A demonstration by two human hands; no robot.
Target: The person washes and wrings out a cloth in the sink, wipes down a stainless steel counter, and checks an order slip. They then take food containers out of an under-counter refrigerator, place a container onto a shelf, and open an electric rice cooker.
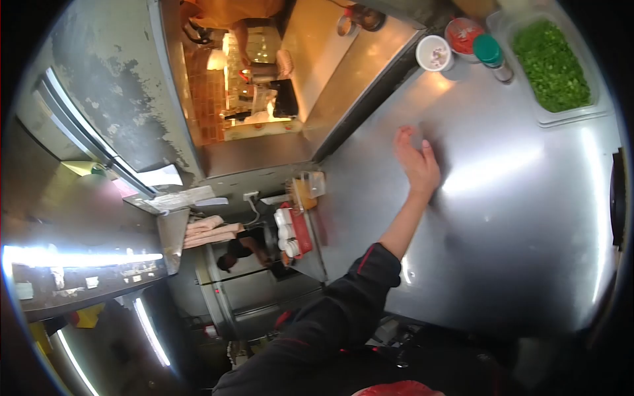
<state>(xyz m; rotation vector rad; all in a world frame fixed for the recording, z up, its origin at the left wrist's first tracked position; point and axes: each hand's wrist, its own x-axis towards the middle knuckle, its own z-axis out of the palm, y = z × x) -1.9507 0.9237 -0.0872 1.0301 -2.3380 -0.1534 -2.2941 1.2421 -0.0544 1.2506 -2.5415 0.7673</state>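
Observation:
My left hand reaches out over the steel worktop, with its sleeve dark and red-trimmed. The fingers are slightly bent and the thumb stands apart from them; nothing is held. Whether the hand touches the steel I cannot tell. Beyond it, along the far edge, are a white cup with pale bits inside, a tub of red chopped pieces and a green-capped shaker. At the upper right, a clear container holds chopped greens. My right hand is out of view.
Behind a serving window, a person in orange stands in a warmly lit room. Another person in dark clothes is at the left. White cups in a red rack and folded cloths are nearby.

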